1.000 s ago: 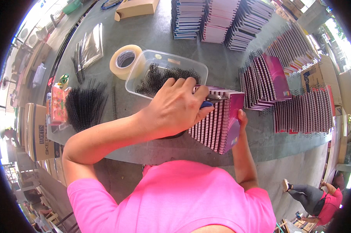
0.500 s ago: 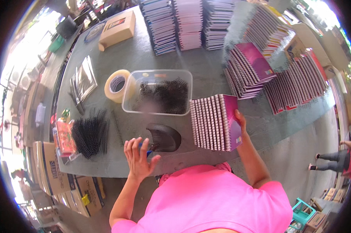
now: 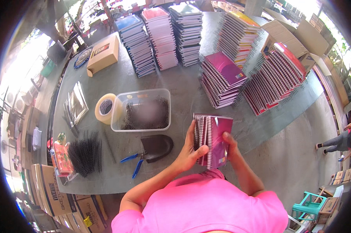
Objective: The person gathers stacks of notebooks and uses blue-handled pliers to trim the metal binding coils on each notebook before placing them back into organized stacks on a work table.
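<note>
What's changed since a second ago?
The left hand let go of the pliers, now lying at the edge of the black pad, then moved right and took hold of the notebooks that the right hand still holds. The tub and tape stayed put on the table.

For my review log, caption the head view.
Left hand and right hand hold a stack of purple spiral notebooks; blue-handled pliers lie on the grey table.
</note>
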`<state>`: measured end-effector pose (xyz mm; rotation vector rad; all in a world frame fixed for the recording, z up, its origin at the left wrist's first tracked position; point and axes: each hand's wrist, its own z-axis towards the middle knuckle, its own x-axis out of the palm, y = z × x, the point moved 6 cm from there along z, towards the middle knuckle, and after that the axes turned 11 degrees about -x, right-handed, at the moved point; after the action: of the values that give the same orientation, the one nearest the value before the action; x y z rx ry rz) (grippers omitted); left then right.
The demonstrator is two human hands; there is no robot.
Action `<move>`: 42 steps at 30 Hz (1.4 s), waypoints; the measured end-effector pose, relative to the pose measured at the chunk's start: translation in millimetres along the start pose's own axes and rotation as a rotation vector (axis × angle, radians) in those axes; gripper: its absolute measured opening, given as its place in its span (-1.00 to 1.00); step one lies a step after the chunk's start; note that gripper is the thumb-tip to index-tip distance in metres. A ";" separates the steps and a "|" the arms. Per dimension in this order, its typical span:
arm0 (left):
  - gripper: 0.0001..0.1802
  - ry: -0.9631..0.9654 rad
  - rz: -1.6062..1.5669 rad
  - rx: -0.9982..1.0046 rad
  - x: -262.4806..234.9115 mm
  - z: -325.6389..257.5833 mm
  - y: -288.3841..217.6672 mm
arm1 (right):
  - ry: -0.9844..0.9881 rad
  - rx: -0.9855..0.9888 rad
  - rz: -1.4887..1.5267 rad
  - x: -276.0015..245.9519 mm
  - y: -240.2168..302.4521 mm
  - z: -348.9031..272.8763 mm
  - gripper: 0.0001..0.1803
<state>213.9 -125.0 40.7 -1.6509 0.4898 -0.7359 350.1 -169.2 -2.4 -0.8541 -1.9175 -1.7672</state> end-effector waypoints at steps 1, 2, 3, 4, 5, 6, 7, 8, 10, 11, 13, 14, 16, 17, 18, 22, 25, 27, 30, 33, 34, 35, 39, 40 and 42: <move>0.13 0.014 -0.074 -0.061 3.3 5.5 5.7 | -0.045 -0.012 -0.018 -8.9 -4.4 -1.4 -0.21; 0.13 0.065 -0.162 -0.082 3.8 4.1 4.3 | 0.000 -0.073 -0.071 -4.6 -3.4 -4.2 -0.16; 0.14 0.071 -0.173 -0.118 2.1 5.9 2.0 | 0.002 -0.059 -0.119 -4.5 -0.8 -1.9 -0.15; 0.14 0.076 -0.184 -0.153 1.1 9.0 -2.5 | 0.006 -0.043 -0.168 -4.3 5.6 1.9 -0.13; 0.15 0.072 -0.204 -0.199 4.8 8.9 -4.7 | 0.005 -0.012 -0.214 -1.8 10.0 2.8 -0.12; 0.18 0.018 -0.066 -0.252 10.3 10.4 -9.1 | 0.010 0.050 -0.194 0.7 13.0 3.9 -0.07; 0.20 0.013 -0.130 -0.304 15.1 10.7 -7.4 | 0.017 0.083 -0.186 -0.4 12.8 1.2 -0.05; 0.22 0.009 -0.187 -0.342 17.2 13.3 -8.7 | 0.033 0.104 -0.183 -0.6 16.3 2.7 -0.03; 0.26 0.015 -0.237 -0.356 23.2 15.7 -20.6 | 0.099 0.104 -0.221 3.4 32.3 1.9 0.04; 0.28 0.021 -0.236 -0.324 27.6 14.6 -33.3 | 0.155 0.087 -0.272 11.0 49.3 -1.5 0.09; 0.32 0.042 -0.216 -0.222 42.0 19.3 -58.7 | 0.253 0.063 -0.428 32.5 95.8 -12.2 0.20; 0.34 0.068 -0.193 -0.153 51.7 29.1 -74.6 | 0.289 0.049 -0.532 47.3 131.2 -13.8 0.27; 0.42 0.130 -0.221 -0.007 75.1 50.4 -107.2 | 0.300 -0.005 -0.679 64.2 193.0 -7.8 0.26; 0.44 0.163 -0.077 0.024 79.9 65.0 -123.1 | 0.314 -0.027 -0.749 73.4 222.4 -3.7 0.26; 0.47 0.193 0.066 0.063 84.1 78.2 -139.9 | 0.304 -0.061 -0.815 76.2 250.4 3.4 0.18; 0.23 0.344 -0.111 0.054 124.0 145.5 -223.1 | 0.245 -0.768 -0.955 -6.6 344.7 20.8 -0.39; -0.14 0.278 -0.124 -0.054 114.1 223.7 -226.6 | -0.196 -0.836 -0.876 -81.6 392.8 21.7 -0.40; -0.34 -0.047 -0.054 -0.072 75.9 279.6 -217.0 | -0.430 -0.807 -0.888 -117.3 416.7 5.4 -0.40; -0.56 -0.324 -0.119 -0.485 -23.6 329.3 -143.0 | -0.548 -0.730 -0.876 -167.0 416.5 17.2 -0.40; -0.58 -0.285 0.076 -0.616 -53.4 380.6 -83.8 | -0.629 -0.695 -0.891 -201.4 419.2 16.9 -0.41; -0.60 -0.193 0.139 -0.594 -65.8 385.1 -73.1 | -0.628 -0.659 -0.884 -213.6 410.8 30.3 -0.41; -0.60 -0.218 0.156 -0.688 -73.5 395.6 -59.9 | -0.633 -0.644 -0.890 -220.5 407.9 34.4 -0.41; -0.59 -0.158 0.201 -0.984 -62.3 431.4 -18.3 | -0.698 -0.606 -0.912 -249.1 404.5 33.8 -0.42; -0.60 -0.121 0.211 -1.037 -56.0 430.6 -9.0 | -0.711 -0.602 -0.908 -253.0 403.4 34.1 -0.42; -0.59 -0.015 0.192 -1.036 -42.3 438.8 5.2 | -0.699 -0.602 -0.905 -255.9 404.5 40.0 -0.42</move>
<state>491.0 213.3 -15.4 -2.4979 1.1210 -0.3093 813.0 -166.3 125.9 -0.9495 -2.4787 -2.9953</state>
